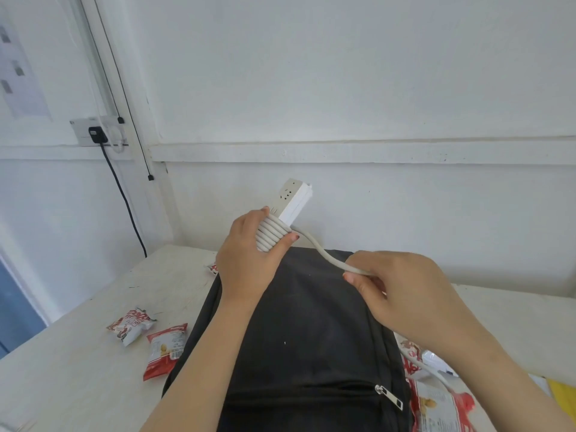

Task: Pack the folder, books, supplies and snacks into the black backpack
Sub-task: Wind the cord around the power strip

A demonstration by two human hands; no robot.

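The black backpack [311, 332] lies flat on the pale table [71, 369], its zip closed near me. Above its far end my left hand [249, 260] grips a white power strip [293, 198], its cord wound in several turns around the body. The free white cord [324, 254] runs from the coil to my right hand [402, 291], which pinches it; the rest trails under my right forearm. Red and white snack packets lie left of the backpack [132, 324] [165, 347], with more snack packets on the right [436, 406].
A white wall stands just behind the table. At upper left a wall socket [96, 134] holds a black plug, whose black cable hangs down toward the table's left corner. A yellow item [561, 397] shows at the right edge.
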